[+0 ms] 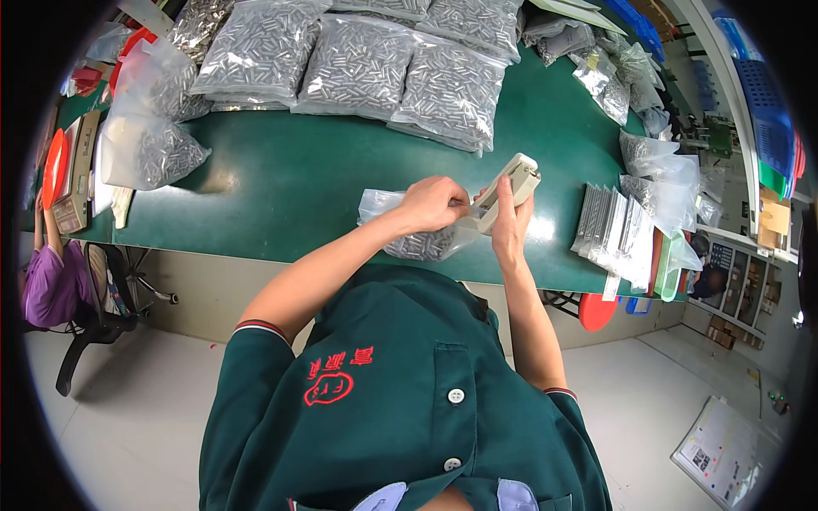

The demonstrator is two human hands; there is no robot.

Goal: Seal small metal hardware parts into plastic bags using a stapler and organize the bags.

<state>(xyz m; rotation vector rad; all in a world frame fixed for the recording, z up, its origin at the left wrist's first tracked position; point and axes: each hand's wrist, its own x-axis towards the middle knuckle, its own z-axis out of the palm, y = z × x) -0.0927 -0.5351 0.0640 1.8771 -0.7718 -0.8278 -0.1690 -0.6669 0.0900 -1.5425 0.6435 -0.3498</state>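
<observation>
At the table's front edge lies a clear plastic bag of small metal pins (423,246). My left hand (430,205) is closed, its fingers gripping the gathered upper part of this bag. In my right hand (512,226) is a cream-coloured stapler (523,174), held tilted with the thumb along its side. The lower end of the stapler sits against the bag's plastic, close to my left fingertips. Exactly where the plastic meets the stapler's jaws is hidden by my fingers.
Large bags of metal pins (356,68) are stacked at the back of the green table (281,187). Smaller bags (153,153) stand at the left. On the right are a row of flat packets (615,232) and more bags (652,166). A person in purple (53,285) sits far left.
</observation>
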